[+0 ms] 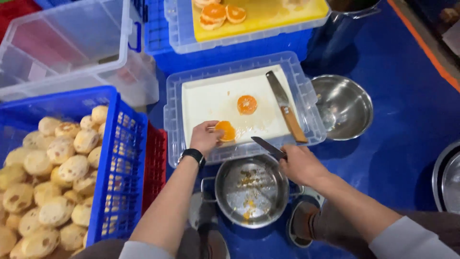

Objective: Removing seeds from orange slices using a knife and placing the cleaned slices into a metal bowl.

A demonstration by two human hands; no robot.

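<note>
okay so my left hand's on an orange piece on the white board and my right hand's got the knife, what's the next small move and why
Probably bring the knife over to the orange piece. The left hand already pins it on the white board, while the right hand holds the blade just off the board's near edge, above the steel pot.

Even, bright overhead light, glare on the steel bowl (342, 105), soft shadows, slight wide-angle stretch at edges.
</note>
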